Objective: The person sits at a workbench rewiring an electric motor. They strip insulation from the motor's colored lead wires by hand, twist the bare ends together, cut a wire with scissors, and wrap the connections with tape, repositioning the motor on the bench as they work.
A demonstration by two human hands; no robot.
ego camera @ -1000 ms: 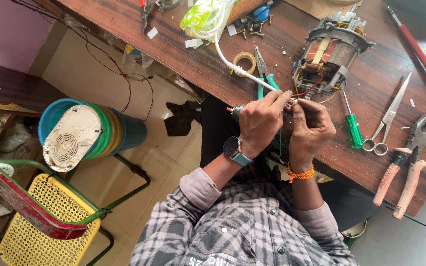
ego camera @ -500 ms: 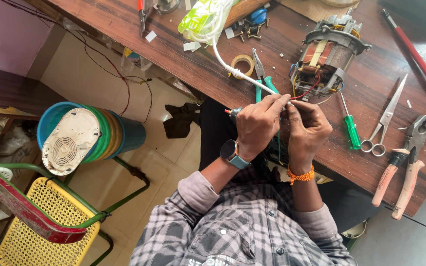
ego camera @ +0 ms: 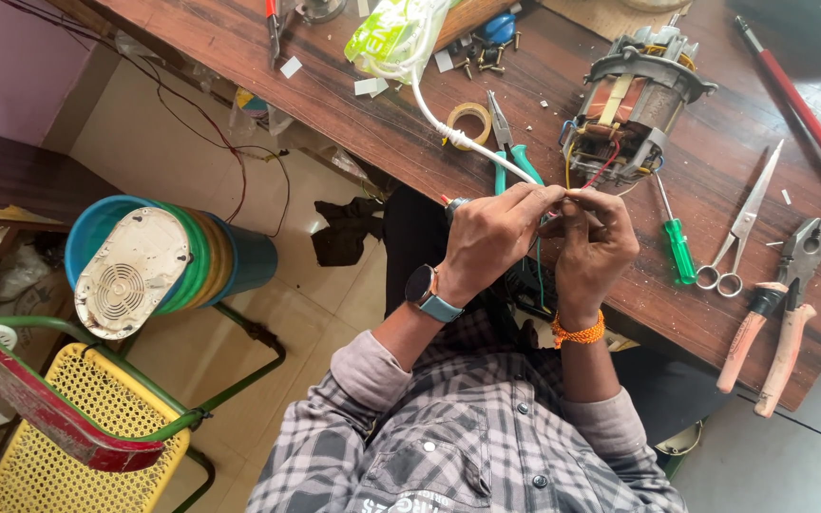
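My left hand, with a wristwatch, and my right hand, with an orange thread on the wrist, meet fingertip to fingertip over the front edge of the wooden workbench. Together they pinch thin wires that run from an electric motor just beyond them. A white cable comes from a plastic bag to my left fingers. A small tool with a red tip pokes out behind my left hand; what it is I cannot tell.
On the bench lie a green screwdriver, scissors, pliers, green-handled pliers, a tape roll, loose screws and a red rod. Stacked stools with a white fan cover and a yellow chair stand on the floor at left.
Both hands stay together on the wires with only small finger movement. The view has shifted slightly.
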